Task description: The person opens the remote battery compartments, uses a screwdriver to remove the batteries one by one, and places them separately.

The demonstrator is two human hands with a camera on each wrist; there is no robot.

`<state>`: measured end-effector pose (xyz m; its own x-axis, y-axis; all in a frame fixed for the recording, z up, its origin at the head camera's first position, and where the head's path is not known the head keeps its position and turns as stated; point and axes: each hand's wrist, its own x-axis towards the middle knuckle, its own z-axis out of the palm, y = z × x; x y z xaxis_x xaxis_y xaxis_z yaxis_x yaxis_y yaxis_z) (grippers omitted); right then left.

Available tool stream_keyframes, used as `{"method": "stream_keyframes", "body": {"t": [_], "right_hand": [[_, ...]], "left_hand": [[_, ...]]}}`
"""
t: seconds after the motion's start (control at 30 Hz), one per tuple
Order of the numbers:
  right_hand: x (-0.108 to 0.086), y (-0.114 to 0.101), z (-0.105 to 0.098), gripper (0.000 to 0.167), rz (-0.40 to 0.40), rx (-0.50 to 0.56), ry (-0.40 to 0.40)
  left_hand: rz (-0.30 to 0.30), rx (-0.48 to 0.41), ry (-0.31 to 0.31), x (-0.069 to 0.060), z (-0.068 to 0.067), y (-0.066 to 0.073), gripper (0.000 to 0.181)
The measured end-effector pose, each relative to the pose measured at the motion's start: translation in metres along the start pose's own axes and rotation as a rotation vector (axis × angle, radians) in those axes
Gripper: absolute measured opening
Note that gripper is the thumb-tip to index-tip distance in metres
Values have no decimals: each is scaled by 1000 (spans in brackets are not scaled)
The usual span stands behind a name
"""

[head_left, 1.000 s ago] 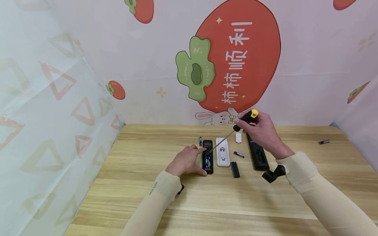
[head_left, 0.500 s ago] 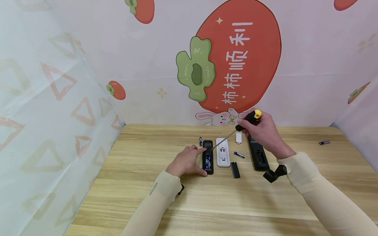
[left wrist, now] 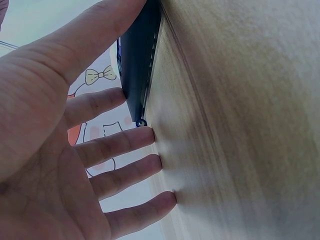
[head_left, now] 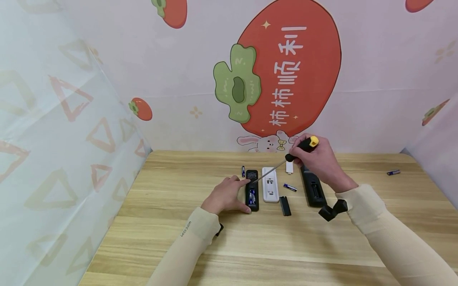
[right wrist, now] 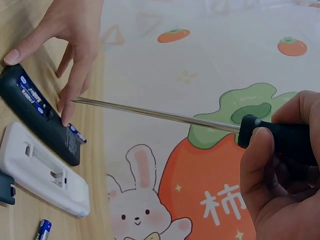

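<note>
A black remote control [head_left: 252, 174] lies back up on the table, its battery bay exposed with blue batteries [head_left: 252, 196] inside. My left hand [head_left: 226, 195] touches its left side with thumb and index finger; the fingers are fairly straight, and in the left wrist view the other fingertips [left wrist: 167, 199] rest on the tabletop. My right hand [head_left: 320, 161] grips a screwdriver [right wrist: 165, 117] by its black and yellow handle. The shaft slants down leftward across the white remote control [head_left: 270, 194]. Its tip appears raised above the black remote in the right wrist view.
A larger black remote [head_left: 313, 188] with its battery bay exposed lies to the right. Loose batteries [head_left: 290, 187] lie around the remotes, one far right [head_left: 393, 172]. A black battery cover [head_left: 285, 206] and a white cover [head_left: 289, 167] are nearby. A printed backdrop [head_left: 179, 127] stands behind the table.
My right hand has shifted slightly right with the screwdriver, whose tip moves a little over the black remote. The left hand stays put.
</note>
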<state>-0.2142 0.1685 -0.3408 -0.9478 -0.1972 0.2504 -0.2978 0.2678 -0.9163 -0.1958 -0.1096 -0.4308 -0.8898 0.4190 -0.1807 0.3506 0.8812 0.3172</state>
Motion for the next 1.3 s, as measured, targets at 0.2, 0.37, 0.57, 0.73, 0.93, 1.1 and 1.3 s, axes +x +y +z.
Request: {"method": "stream_keyframes", "body": {"t": [0.2,0.37,0.57,0.73,0.93,1.1,1.3], "right_hand": [[1,4,1,14,-8,4,-5],[2,7,3,14,-2,6,-8],[2,7,6,13,0,-13,-37],[3,7,8,14,-7,-22,-41],[4,7,10,11,-17,-46,-53],[5,9,12,10,-23,-43,-71],[6,12,13,10,-30,-53,-74]], "left_hand": [[0,1,2,0,0,0,97],[6,8,0,1,1,0,97],[18,20,6,0,2,-1,98],[19,20,8,1,2,-1,98],[24,21,10,1,3,-2,98],[18,17,6,0,3,-2,98],[14,9,2,0,2,-1,97]]}}
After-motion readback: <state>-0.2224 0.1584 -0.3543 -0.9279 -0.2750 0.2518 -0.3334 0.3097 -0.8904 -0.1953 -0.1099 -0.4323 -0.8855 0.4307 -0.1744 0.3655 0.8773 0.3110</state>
